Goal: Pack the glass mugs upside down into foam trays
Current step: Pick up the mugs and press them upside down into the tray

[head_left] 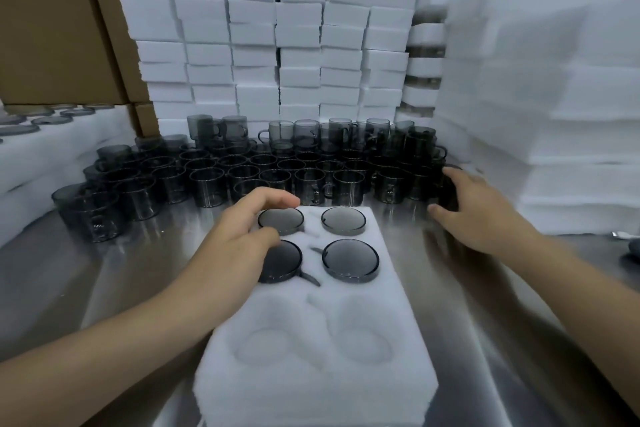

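Grey glass mugs [349, 220], four bases-up in far pockets of white foam tray [311, 374], frame centre. Left hand [239, 236], fingers loosely bent, resting on left pair, likely seating them. Right hand [474, 211] curled round upright mug [445, 191], centre right, probably for near empty pockets.

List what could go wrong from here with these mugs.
1. The right hand grips an end mug beside tightly crowded loose mugs. Lifting it may knock its neighbours, glass on glass.
2. The near-left mug in the foam tray seems to sit high, with its handle lying over the foam. The left hand pressing there might strain the handle.
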`<action>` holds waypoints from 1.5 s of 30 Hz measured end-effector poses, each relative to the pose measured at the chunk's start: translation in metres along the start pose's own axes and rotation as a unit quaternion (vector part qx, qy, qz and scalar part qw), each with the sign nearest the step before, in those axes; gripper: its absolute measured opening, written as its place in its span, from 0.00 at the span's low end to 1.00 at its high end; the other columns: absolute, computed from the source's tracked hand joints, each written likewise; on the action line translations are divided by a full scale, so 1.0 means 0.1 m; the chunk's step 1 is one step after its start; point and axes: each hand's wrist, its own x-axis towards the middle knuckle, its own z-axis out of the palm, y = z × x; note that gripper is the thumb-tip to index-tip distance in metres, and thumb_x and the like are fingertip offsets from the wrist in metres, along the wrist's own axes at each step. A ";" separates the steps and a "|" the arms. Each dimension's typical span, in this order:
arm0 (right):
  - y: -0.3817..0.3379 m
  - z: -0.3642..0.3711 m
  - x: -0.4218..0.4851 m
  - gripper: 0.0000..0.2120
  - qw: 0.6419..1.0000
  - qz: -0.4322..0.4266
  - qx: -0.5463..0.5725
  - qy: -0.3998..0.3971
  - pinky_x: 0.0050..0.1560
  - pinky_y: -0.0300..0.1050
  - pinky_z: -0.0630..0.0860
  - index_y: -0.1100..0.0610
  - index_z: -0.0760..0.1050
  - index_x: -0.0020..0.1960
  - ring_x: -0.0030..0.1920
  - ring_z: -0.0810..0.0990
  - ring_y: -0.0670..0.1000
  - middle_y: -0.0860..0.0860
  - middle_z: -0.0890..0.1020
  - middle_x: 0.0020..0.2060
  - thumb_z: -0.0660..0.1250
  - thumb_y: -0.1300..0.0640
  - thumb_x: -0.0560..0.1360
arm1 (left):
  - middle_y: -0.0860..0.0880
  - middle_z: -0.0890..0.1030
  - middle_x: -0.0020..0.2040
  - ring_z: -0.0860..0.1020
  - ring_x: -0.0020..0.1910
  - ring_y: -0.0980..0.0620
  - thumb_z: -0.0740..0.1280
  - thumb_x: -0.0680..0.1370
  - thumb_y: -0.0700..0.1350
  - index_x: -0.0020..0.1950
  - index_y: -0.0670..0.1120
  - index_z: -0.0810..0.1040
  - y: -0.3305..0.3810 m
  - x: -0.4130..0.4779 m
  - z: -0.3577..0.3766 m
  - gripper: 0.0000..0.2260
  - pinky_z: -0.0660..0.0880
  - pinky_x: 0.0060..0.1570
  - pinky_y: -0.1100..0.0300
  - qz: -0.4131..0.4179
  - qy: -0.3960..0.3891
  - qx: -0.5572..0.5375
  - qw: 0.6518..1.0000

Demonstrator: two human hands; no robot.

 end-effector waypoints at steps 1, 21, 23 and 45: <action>0.02 0.01 0.01 0.36 1.000 -0.002 -0.014 0.005 0.74 0.53 0.69 0.53 0.59 0.85 0.76 0.71 0.61 0.58 0.71 0.78 0.71 0.49 0.82 | 0.40 0.82 0.53 0.75 0.42 0.47 0.63 0.81 0.33 0.57 0.63 0.82 0.01 0.00 0.00 0.23 0.71 0.47 0.51 0.001 0.000 0.002 1.000; -1.21 -0.17 -1.14 0.13 0.837 -0.467 0.116 0.261 0.39 0.43 0.79 0.51 0.83 0.64 0.38 0.70 0.38 0.45 0.87 0.51 0.75 0.55 0.80 | 0.54 0.83 0.60 0.81 0.65 0.52 0.82 0.74 0.44 0.67 0.50 0.78 0.09 -0.08 -0.04 0.25 0.73 0.60 0.68 0.252 -0.045 0.030 0.966; -1.22 -0.13 -1.20 0.13 0.832 -0.485 0.109 0.247 0.38 0.41 0.77 0.53 0.84 0.63 0.38 0.72 0.40 0.46 0.88 0.50 0.75 0.56 0.79 | 0.55 0.84 0.58 0.82 0.61 0.53 0.83 0.73 0.41 0.65 0.48 0.79 0.10 -0.09 -0.04 0.23 0.72 0.57 0.71 0.272 -0.034 0.027 0.961; -1.15 -0.22 -1.08 0.10 0.842 -0.459 0.182 0.217 0.42 0.35 0.69 0.59 0.76 0.46 0.41 0.74 0.48 0.48 0.75 0.41 0.70 0.53 0.79 | 0.55 0.81 0.70 0.79 0.70 0.44 0.81 0.77 0.46 0.74 0.58 0.72 0.08 -0.13 -0.01 0.29 0.78 0.59 0.39 0.355 0.081 0.047 0.930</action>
